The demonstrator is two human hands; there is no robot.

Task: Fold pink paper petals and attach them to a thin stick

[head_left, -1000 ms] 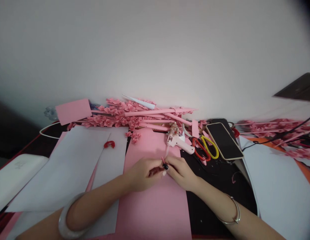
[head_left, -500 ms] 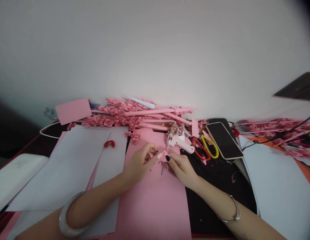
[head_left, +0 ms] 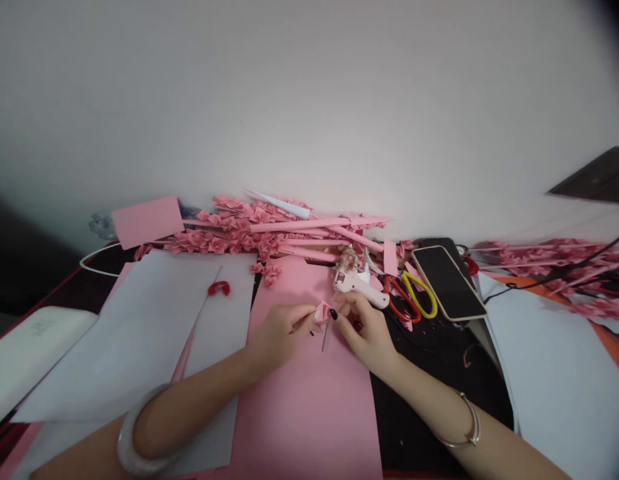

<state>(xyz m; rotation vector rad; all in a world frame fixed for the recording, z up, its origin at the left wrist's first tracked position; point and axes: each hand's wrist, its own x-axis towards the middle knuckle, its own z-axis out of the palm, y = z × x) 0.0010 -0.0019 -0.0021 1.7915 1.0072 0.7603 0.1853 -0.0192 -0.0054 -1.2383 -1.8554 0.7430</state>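
My left hand pinches a small folded pink paper flower between thumb and fingers, above a large pink sheet. At the flower's right edge is the thumb of my right hand, its dark nail against the paper and its other fingers curled. Beneath the hands, a thin greyish stick-like piece shows in part; its kind is unclear. Just beyond the right hand lies a pale pink glue gun. A few finished paper flowers sit at the sheet's far edge.
Pink paper flower stems are piled along the wall. On the right are scissors with red and yellow handles, a phone and white sheets. More white paper, a red curled piece and a white box-shaped object lie left.
The pink paper has turned and moved slightly left, now showing its folded petals. My right hand's index finger has lifted and bent, while my left fingers have closed round the flower's base.
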